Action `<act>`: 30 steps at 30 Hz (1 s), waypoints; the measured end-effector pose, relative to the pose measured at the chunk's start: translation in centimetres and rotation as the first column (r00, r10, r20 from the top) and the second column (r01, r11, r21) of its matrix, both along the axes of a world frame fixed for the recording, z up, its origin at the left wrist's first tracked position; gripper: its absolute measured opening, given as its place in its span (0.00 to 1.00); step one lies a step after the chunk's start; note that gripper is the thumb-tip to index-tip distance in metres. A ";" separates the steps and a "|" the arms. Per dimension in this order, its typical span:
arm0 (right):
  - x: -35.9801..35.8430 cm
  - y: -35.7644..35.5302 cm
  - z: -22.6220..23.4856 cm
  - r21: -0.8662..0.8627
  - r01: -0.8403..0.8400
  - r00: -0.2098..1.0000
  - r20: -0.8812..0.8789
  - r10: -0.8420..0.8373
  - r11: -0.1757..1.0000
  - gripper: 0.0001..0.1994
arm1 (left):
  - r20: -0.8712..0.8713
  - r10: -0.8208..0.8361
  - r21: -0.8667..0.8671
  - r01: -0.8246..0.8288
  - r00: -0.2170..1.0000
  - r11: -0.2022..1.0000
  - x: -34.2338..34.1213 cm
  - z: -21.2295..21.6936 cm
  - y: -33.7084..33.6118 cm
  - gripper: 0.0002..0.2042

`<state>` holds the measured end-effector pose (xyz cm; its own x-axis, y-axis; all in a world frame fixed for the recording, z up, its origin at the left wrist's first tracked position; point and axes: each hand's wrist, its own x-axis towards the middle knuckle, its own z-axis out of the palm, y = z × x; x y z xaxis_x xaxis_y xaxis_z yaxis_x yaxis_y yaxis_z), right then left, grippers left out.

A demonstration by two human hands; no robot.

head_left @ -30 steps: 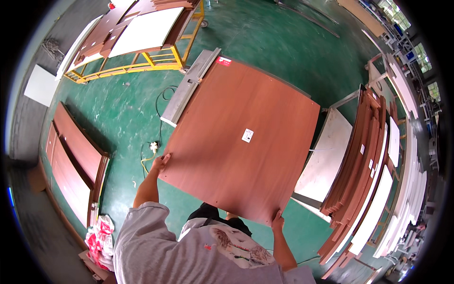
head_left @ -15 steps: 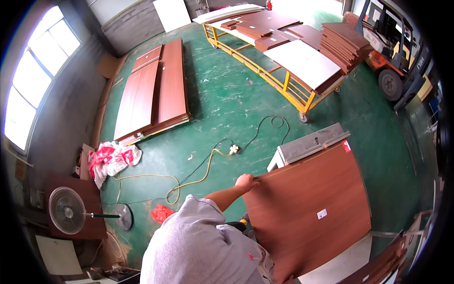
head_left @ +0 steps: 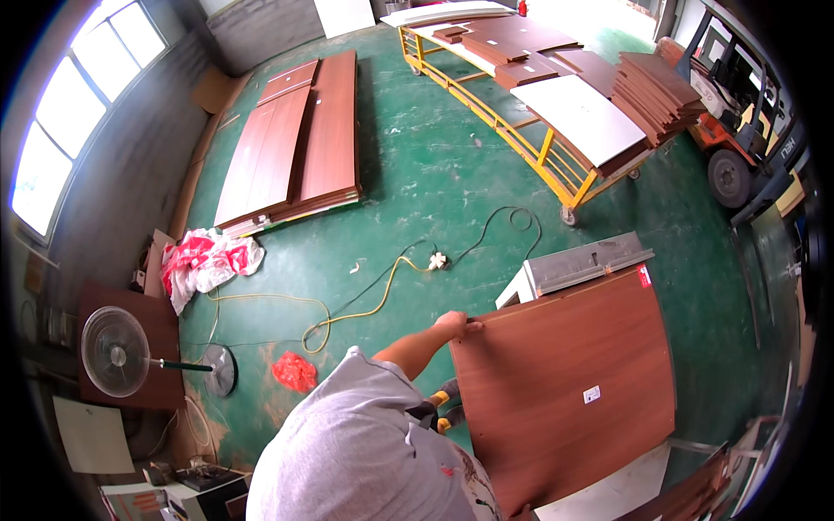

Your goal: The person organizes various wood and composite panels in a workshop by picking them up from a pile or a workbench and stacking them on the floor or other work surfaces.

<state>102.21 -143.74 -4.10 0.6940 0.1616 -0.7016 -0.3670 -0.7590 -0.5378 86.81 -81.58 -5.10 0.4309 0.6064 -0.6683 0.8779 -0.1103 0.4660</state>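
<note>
A large reddish-brown wood-grain panel (head_left: 556, 373) lies flat in front of me, with a small white label near its middle and a red sticker at its far right corner. My left hand (head_left: 455, 325) grips the panel's far left corner, its fingertips over the top face. At the bottom of the view, only a sliver of my right hand (head_left: 521, 513) shows by the panel's near edge; its fingers are mostly hidden. Beneath the panel's far side stands a grey-and-white bench-like support (head_left: 578, 267), and a white board (head_left: 608, 488) shows below its near side.
Beyond, a yellow wheeled cart (head_left: 486, 91) carries brown and white boards. More brown panels (head_left: 334, 130) are stacked on the floor. A forklift (head_left: 730, 165) stands far right. Cables (head_left: 382, 295), a red plastic bag (head_left: 294, 372) and a standing fan (head_left: 117, 352) are to my left.
The view has shifted slightly, so the surroundings appear moved. My left hand stays at the panel's corner, and the panel keeps its place on the support. More of my shoes shows beside it.
</note>
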 end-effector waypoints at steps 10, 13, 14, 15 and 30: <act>-0.2 1.0 1.5 -0.085 -0.113 0.993 0.022 0.115 0.990 0.30 | 0.109 -0.081 0.030 0.078 0.991 0.996 -4.3 0.5 0.9 0.37; 0.1 6.1 1.9 -0.126 -0.180 0.978 0.087 0.192 0.975 0.30 | 0.197 0.030 -0.023 -0.026 0.980 0.999 -11.0 -1.4 2.1 0.38; 0.3 8.0 2.0 -0.146 -0.196 0.968 0.129 0.215 0.970 0.30 | 0.198 0.067 -0.053 -0.058 0.978 0.997 -13.5 -2.2 2.2 0.38; 0.4 10.4 2.1 -0.166 -0.224 0.953 0.171 0.252 0.960 0.30 | 0.162 0.084 -0.104 -0.068 0.983 0.992 -16.9 -3.4 2.3 0.38; -3.1 51.0 3.9 -0.427 -0.213 0.497 0.727 0.474 0.879 0.30 | -0.328 0.798 -0.100 -0.859 0.505 0.502 -62.4 -9.2 11.1 0.34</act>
<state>99.08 -92.72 -0.17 0.9006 0.4308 0.0580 0.4319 -0.8716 -0.2320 24.44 -70.48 -14.27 -0.3598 0.4269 -0.8297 0.5778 0.8001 0.1611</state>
